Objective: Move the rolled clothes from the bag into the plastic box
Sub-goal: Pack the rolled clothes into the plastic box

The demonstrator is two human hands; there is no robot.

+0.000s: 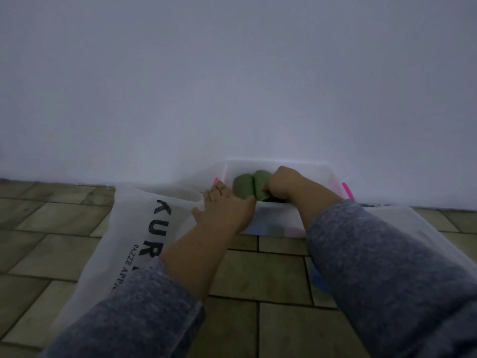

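A clear plastic box (273,218) with pink clips stands on the floor against the white wall. Two green rolled clothes (246,186) sit side by side inside it near the left end. My right hand (284,186) reaches into the box and grips the right-hand green roll. My left hand (224,206) rests on the box's front left rim with fingers spread, its thumb touching the left-hand roll. A white plastic bag (131,236) with black lettering lies on the floor to the left of the box. Faint coloured shapes show through the box's front wall.
The floor (51,228) is laid with tan tiles. A clear plastic lid (426,228) lies on the floor to the right of the box, partly under my right sleeve. The white wall rises directly behind the box.
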